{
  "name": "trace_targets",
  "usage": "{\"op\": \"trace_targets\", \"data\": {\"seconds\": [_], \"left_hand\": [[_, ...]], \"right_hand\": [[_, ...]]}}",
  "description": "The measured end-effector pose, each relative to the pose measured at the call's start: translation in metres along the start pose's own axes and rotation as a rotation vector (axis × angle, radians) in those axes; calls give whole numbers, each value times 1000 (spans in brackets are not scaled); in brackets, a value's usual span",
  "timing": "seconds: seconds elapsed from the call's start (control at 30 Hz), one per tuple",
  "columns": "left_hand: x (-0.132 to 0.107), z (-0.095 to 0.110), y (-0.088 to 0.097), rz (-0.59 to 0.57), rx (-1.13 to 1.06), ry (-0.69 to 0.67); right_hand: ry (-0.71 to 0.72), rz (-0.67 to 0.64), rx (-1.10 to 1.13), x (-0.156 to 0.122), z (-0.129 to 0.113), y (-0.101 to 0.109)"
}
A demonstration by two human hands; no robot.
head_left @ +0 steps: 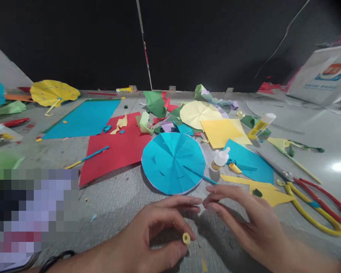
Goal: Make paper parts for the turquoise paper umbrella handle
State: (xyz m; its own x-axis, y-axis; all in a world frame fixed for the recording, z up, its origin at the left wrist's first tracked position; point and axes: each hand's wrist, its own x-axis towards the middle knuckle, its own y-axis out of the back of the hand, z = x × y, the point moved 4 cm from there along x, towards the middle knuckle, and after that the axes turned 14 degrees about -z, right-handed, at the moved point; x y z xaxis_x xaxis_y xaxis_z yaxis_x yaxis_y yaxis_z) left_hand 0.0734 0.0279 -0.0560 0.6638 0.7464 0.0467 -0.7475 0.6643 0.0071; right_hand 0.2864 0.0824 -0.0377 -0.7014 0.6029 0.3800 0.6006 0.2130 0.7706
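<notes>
Between thumb and index finger, my left hand [165,231] pinches a small rolled ring of yellow paper [186,238], its hole facing me. My right hand [247,220] is just right of it, fingers loosely bent and apart, with nothing visible in them. Beyond both hands lies a round blue folded-paper disc [170,170] with small slits and a pale purple edge. A thin blue paper stick [200,174] rests across the disc, its near end by my right fingertips. A small white-capped glue bottle [220,159] stands upright beside the disc.
Red-and-yellow scissors [315,201] lie open at right, near a glue stick [261,126]. Red paper [113,151], blue paper [83,117] and yellow paper [226,131] lie around, with scraps. A yellow paper fan [53,92] is far left, a white bag [321,76] far right.
</notes>
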Motion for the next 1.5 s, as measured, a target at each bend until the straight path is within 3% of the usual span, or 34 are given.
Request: {"op": "trace_targets", "data": {"seconds": [0.23, 0.7, 0.93, 1.17, 1.5], "left_hand": [[0, -2, 3, -2, 42, 22], [-2, -2, 1, 30, 76, 5], [1, 2, 3, 17, 106, -5], [0, 4, 1, 4, 93, 20], [0, 1, 2, -2, 89, -8]], "right_hand": [[22, -58, 121, 2, -3, -2], [-13, -129, 96, -4, -8, -1], [5, -91, 92, -6, -6, -2], [24, -85, 234, -1, -3, -2], [5, -75, 146, -4, -3, -2]]}}
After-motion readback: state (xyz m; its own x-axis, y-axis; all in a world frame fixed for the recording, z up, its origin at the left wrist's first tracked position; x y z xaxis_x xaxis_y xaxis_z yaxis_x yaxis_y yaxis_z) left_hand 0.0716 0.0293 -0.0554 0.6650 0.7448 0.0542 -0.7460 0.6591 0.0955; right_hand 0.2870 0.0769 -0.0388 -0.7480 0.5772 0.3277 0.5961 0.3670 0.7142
